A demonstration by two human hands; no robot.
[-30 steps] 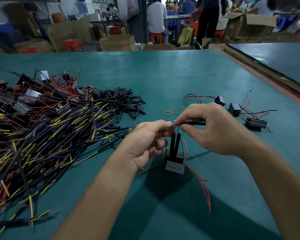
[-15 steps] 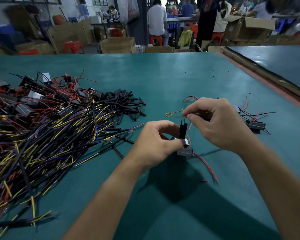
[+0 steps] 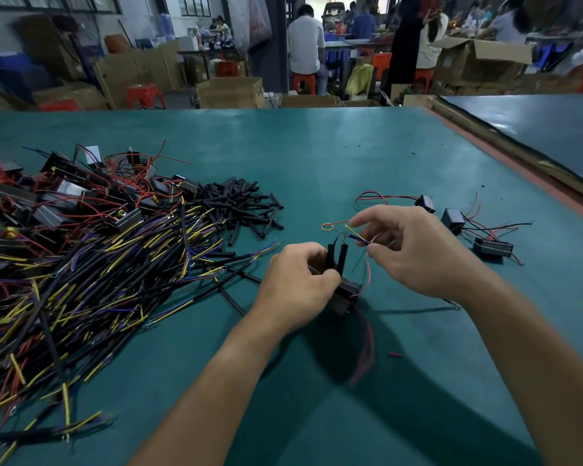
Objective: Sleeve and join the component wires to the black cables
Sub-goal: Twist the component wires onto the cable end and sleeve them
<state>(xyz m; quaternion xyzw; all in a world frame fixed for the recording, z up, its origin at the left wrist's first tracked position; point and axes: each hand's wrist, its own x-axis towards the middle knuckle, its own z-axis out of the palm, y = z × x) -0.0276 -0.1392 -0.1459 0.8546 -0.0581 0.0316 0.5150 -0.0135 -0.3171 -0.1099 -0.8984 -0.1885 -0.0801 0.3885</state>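
Observation:
My left hand (image 3: 298, 285) grips a small black box component (image 3: 345, 294) just above the green table, with two black sleeves (image 3: 337, 257) standing up from it. My right hand (image 3: 414, 253) pinches the yellow and blue wire ends of a black cable (image 3: 355, 234) right above the sleeves. Thin red wires (image 3: 367, 344) hang blurred from the component toward me. A large pile of black cables with yellow and blue ends (image 3: 81, 280) lies on the left.
Loose black sleeve pieces (image 3: 246, 210) lie behind the cable pile, with boxed components and red wires (image 3: 64, 193) further left. Several finished components (image 3: 458, 223) sit at the right. A red-yellow looped wire (image 3: 330, 225) lies mid-table. The table's right edge (image 3: 519, 163) runs diagonally.
My right hand let go of the sleeve top and now pinches the cable's wire ends. My left hand shifted its grip lower on the component, which tilted.

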